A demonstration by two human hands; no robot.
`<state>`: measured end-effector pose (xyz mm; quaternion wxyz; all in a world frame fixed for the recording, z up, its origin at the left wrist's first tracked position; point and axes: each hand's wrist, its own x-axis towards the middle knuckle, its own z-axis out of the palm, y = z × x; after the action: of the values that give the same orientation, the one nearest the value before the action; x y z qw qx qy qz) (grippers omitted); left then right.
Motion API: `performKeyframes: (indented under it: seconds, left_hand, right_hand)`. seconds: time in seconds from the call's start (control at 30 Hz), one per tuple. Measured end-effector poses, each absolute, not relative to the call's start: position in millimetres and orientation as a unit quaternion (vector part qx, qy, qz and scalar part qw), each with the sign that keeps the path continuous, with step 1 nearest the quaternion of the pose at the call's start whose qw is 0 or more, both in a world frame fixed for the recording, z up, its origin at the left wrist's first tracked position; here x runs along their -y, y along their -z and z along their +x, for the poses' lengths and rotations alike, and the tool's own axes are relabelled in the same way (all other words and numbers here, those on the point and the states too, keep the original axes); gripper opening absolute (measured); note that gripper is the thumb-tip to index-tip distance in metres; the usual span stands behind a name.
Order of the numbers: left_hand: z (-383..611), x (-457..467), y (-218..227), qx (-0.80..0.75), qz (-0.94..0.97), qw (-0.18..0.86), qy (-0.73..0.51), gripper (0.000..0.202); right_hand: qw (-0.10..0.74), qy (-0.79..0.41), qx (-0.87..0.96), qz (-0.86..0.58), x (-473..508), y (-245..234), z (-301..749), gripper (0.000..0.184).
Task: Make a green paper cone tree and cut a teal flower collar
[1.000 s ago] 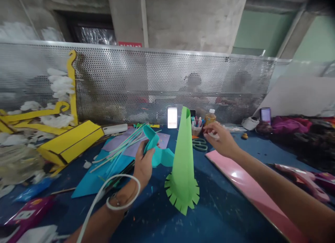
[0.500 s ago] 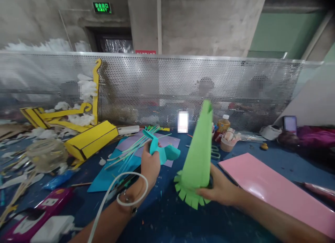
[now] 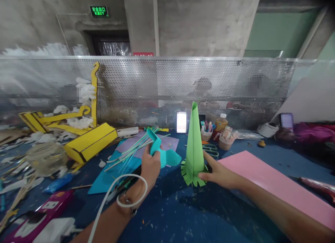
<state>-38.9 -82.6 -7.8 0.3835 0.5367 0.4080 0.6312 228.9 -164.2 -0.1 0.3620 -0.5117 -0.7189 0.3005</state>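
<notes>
My left hand (image 3: pixel 151 166) is closed around a curved turquoise foam-sheet piece (image 3: pixel 167 156), whose rounded flap sticks out to the right. A white cable loops over that wrist. Just right of it, a tall light-green foam-sheet cone (image 3: pixel 194 145) stands upright with a fringe of cut tabs spread around its bottom; the tabs look to be at the tabletop. My right hand (image 3: pixel 218 173) grips the cone low on its right side, thumb in front near the fringe; part of the fingers is hidden behind it. Green-handled scissors (image 3: pixel 211 151) lie behind the cone.
A pink sheet (image 3: pixel 272 183) lies right. Pen cups (image 3: pixel 206 134) and a bottle (image 3: pixel 221 122) stand behind. Left are thin sticks (image 3: pixel 131 150) on blue and purple sheets, a yellow box shape (image 3: pixel 91 141), a glass jar (image 3: pixel 47 159) and a purple power strip (image 3: pixel 44 215). Perforated metal screens the back.
My right hand has brought the green cone down and away from me, and it is more upright. The turquoise piece has turned slightly in my left hand.
</notes>
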Motion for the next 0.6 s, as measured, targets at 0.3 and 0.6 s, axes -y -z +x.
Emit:
performKeyframes:
  seconds: [0.3, 0.6]
  left_hand:
    - [-35, 95, -9, -0.309, 0.447, 0.558, -0.627, 0.028]
    - [-56, 102, -32, -0.217, 0.515, 0.698, -0.447, 0.025]
  right_hand:
    - [0.498, 0.038, 0.713, -0.492, 170, -16, 249, 0.010]
    - [0.363, 0.204, 0.878, -0.235, 198, -19, 202, 0.039]
